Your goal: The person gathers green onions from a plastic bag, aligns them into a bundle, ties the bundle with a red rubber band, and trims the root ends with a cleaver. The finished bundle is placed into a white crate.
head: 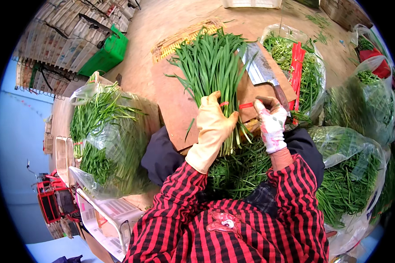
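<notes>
A bunch of garlic chives [214, 62] lies on a brown board [171, 98], leaves pointing away from me. My left hand [215, 120], in a cream rubber glove, grips the bunch near its cut stem ends. A red tie [247, 105] runs from the bunch to my right hand [270, 113], which wears a stained white and pink glove and pinches the tie's end between thumb and finger. Beyond my right hand rests a cleaver [258, 65] with a wooden handle, on the board's right side. More red ties [297, 65] lie in a bundle right of the cleaver.
Plastic bags of greens stand at the left [118, 157], upper right [319, 72] and lower right [378, 184]. Loose greens [240, 171] lie between my knees. A yellow crate [161, 52] shows under the board. Stacked crates and a green crate [108, 56] stand at upper left.
</notes>
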{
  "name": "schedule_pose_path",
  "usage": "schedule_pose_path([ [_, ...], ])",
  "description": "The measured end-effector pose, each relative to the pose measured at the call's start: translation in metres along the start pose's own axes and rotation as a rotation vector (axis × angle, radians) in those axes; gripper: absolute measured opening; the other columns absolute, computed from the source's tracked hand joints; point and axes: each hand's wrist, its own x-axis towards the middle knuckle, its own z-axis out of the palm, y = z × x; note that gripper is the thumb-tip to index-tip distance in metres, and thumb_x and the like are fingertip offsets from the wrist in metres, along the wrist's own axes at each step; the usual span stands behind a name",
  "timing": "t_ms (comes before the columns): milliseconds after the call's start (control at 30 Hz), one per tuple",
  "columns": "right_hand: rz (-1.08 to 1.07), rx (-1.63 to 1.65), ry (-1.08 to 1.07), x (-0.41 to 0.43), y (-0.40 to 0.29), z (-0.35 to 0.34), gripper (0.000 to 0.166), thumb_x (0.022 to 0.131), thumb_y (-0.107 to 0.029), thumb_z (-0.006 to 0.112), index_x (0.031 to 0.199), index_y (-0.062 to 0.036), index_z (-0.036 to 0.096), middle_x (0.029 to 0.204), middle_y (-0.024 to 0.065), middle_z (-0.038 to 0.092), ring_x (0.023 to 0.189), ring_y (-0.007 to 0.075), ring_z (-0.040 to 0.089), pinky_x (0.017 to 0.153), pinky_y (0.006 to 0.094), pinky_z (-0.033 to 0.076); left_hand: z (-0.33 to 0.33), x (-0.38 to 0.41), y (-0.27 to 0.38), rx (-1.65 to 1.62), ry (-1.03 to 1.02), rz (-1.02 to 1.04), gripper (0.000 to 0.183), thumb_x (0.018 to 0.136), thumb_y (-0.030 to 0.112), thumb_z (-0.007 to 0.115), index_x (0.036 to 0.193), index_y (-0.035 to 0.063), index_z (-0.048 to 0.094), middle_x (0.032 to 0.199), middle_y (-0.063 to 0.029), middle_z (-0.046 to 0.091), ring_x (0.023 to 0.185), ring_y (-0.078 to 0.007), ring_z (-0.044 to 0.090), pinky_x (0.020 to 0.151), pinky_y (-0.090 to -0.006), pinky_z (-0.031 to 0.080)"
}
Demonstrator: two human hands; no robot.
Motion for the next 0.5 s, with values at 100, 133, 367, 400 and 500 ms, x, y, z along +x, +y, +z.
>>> schedule_pose_path([
  [100,0.101,0.08,0.096,-0.01,0.017,-0.014,0.022,0.082,-0.006,0.073,0.101,0.0027,0.066,0.081,0.0029,0.065,0.059,0.0051,0.054,0.054,0.0203,0.043,0.001,0.0,-0.004,-0.042,0.02,-0.018,0.075,0.066,0.02,0.082,0.127,-0.0055,0.047,0.119,-0.0211,0.052,0.106,-0.0312,0.058,0.094,-0.0373,0.048],
  [133,0.145,0.074,0.11,-0.014,0.021,-0.019,0.021,0.082,-0.006,0.073,0.1,0.0029,0.066,0.08,0.0027,0.065,0.058,0.0053,0.053,0.053,0.0204,0.043,0.001,-0.001,-0.005,-0.048,0.026,-0.017,0.075,0.065,0.02,0.082,0.127,-0.0055,0.047,0.119,-0.021,0.052,0.105,-0.0311,0.058,0.093,-0.0373,0.049],
  [367,0.256,0.155,0.116,-0.032,0.027,-0.042,0.017,0.086,-0.005,0.071,0.099,0.0039,0.064,0.08,0.0043,0.065,0.054,0.0064,0.052,0.051,0.0199,0.042,0.001,0.0,-0.011,-0.024,0.043,0.014,0.074,0.066,0.018,0.082,0.127,-0.0061,0.048,0.117,-0.0211,0.053,0.104,-0.0305,0.059,0.091,-0.0377,0.05],
  [400,0.199,0.122,0.121,-0.032,0.023,-0.04,0.018,0.085,-0.005,0.071,0.099,0.0037,0.064,0.081,0.0044,0.065,0.055,0.0064,0.053,0.051,0.0199,0.043,0.002,0.0,-0.01,-0.018,0.041,0.02,0.074,0.066,0.018,0.082,0.127,-0.0062,0.048,0.117,-0.0211,0.053,0.103,-0.0304,0.059,0.091,-0.0378,0.05],
  [500,0.02,0.03,0.023,-0.03,0.003,-0.022,0.015,0.085,-0.003,0.072,0.098,0.0017,0.066,0.085,0.0044,0.067,0.063,0.0061,0.057,0.056,0.0201,0.046,0.002,-0.001,-0.002,-0.032,0.011,0.007,0.074,0.066,0.019,0.082,0.127,-0.0068,0.049,0.117,-0.0206,0.053,0.103,-0.0302,0.059,0.091,-0.038,0.05],
])
